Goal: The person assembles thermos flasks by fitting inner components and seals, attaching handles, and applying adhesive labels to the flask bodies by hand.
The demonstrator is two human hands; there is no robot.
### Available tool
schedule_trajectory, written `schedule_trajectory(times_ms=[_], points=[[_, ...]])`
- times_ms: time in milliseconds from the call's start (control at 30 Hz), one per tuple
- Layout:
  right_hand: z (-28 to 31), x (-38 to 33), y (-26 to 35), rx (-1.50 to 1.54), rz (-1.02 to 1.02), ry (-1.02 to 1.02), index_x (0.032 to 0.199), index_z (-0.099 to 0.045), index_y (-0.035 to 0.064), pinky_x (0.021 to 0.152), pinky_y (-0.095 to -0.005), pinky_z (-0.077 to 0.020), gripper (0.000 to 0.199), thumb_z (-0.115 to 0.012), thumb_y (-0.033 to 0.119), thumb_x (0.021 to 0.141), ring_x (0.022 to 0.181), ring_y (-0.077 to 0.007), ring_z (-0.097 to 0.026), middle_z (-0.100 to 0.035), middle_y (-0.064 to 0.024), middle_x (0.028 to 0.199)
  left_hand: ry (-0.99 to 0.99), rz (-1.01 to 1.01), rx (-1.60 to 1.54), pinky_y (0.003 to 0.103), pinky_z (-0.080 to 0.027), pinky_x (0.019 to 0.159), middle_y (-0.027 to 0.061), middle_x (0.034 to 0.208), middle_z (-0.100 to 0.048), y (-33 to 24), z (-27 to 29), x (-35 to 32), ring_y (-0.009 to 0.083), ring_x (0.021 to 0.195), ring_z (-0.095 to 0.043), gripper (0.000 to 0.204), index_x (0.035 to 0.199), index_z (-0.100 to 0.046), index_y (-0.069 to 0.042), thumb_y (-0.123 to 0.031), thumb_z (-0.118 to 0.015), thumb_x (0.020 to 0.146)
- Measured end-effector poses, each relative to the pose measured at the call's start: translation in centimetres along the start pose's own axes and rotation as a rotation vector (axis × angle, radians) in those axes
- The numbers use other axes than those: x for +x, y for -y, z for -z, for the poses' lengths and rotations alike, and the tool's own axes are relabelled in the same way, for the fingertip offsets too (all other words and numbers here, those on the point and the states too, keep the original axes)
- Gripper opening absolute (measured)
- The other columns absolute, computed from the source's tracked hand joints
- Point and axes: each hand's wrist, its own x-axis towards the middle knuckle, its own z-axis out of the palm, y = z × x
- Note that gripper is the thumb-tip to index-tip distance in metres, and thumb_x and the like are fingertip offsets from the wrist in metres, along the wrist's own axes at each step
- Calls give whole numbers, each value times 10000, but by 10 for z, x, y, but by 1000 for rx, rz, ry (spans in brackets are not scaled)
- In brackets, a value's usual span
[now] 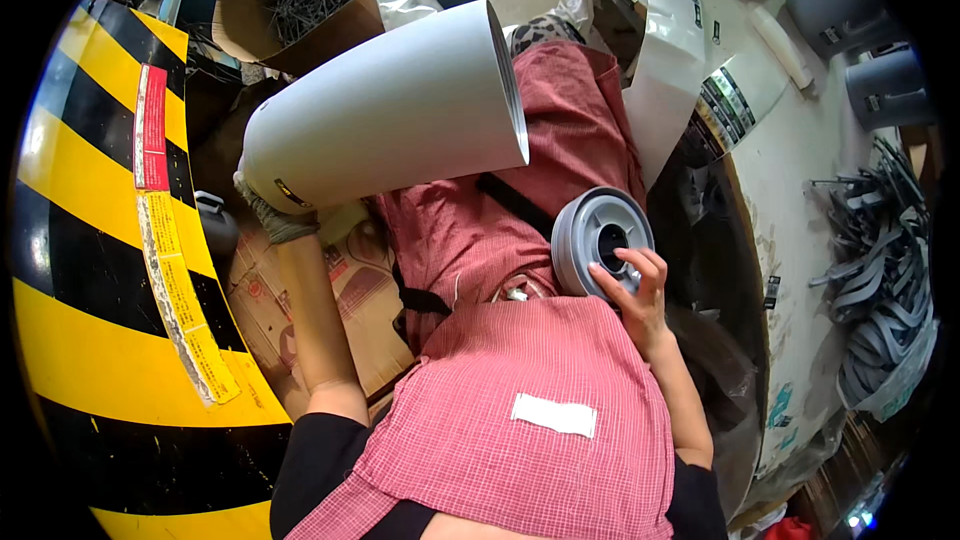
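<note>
1. Left hand [278, 220], in a knit glove, is clamped on the narrow closed end of the white tapered cylinder [385, 110], propping it across the lap with its open mouth clear
2. Right hand [632, 285], bare, pinches the grey ribbed disc [598, 240] by its centre hole, just beside the cylinder's rim
3. Cylinder: smooth, matte. Disc: moulded, concentric ridges. Red checked apron [530, 380] lies beneath both

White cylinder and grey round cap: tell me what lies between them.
In the head view, only the red checked apron on the lap lies between the white cylinder and the grey round cap.
</note>
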Motion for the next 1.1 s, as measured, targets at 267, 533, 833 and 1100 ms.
schedule_trajectory(times_ms=[267,533,833,1100], points=[[25,42,8,692,-443,-739,1354,-519,-23,881,-361,-472,619,-346,501,1075,1083,-227,-563,-538,-153,1242,74,14,119,453,-449,1034,97,1332,-595,24,-21,-52,273,1182,-563,512,1287,-571,-93,-492,-372,1033],[59,108,30,55,213,-564,1357,-511,199,880,-455,-503,425,-517,450,1015,1109,-378,-566,-551,-309,1319,178,57,221,454,-434,1051,108,1364,-571,77,-69,-85,281,1208,-548,534,1320,-545,-81,-492,-353,1039],[20,136,37,420,-24,-745,1387,-505,-93,1058,-422,-423,496,-425,287,1078,1242,-354,-557,-559,-251,1376,274,-225,449,455,-416,1070,120,1399,-543,25,-114,-90,291,1237,-531,559,1357,-517,-67,-492,-331,1045],[-9,118,24,1327,-540,-490,1563,-292,-6,1157,-285,-309,559,-475,221,1086,1377,-156,-423,-445,-95,1525,427,-404,643,456,-401,1087,131,1430,-519,11,-157,-85,299,1263,-516,582,1390,-491,-55,-492,-311,1050]])
